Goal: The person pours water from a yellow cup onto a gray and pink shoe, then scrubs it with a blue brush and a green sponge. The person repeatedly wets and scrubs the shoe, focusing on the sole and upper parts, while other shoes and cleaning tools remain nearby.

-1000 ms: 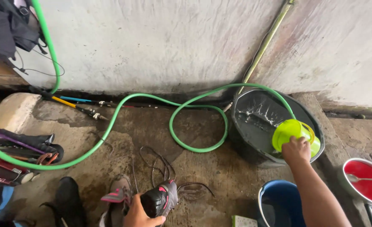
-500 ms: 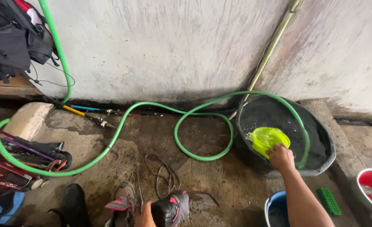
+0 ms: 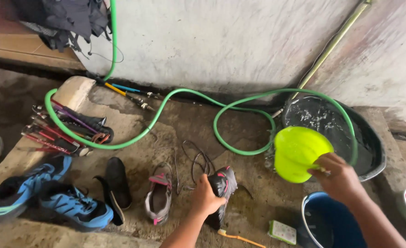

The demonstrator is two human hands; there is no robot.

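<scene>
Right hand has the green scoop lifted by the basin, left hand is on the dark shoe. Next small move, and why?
Probably swing the lime-green scoop left and tip it over the dark shoe. The right hand holds the scoop tilted beside the black water basin, and the left hand has a grip on the shoe, steadying it on the wet floor. A toothbrush lies nearby.

Green scoop point(image 3: 299, 154) lifted from black basin point(image 3: 372, 156), toward shoe point(image 3: 221, 183)

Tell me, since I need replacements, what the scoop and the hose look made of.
The lime scoop in the right hand looks like glossy moulded plastic: even colour, smooth sheen. The green hose looks like flexible rubber or vinyl, since it loops in soft curves.
</scene>
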